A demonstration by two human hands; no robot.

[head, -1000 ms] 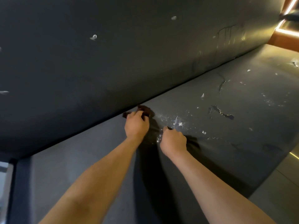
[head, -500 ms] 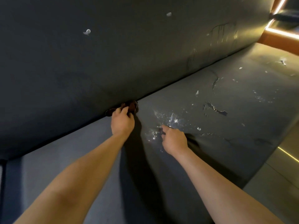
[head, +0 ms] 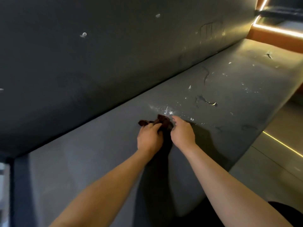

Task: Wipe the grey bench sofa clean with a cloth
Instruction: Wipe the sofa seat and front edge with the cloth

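The grey bench sofa seat (head: 91,161) runs from lower left to upper right under a tall dark backrest (head: 98,63). A dark brown cloth (head: 161,120) lies bunched on the seat in the middle. My left hand (head: 150,139) grips its near left part. My right hand (head: 182,133) sits just right of the cloth, fingers curled at its edge; whether it holds the cloth is hidden. White flecks and scuffs (head: 167,110) spread on the seat just beyond the cloth.
More white specks and a dark tear (head: 207,101) mark the seat to the right. Pale spots (head: 83,35) dot the backrest. An orange lit ledge (head: 277,32) ends the bench at top right. Grey floor with a light strip (head: 282,143) lies on the right.
My left hand has drawn the cloth away from the crease at the backrest, rightward and nearer, until it meets my right hand. The right hand stayed near the white flecks.
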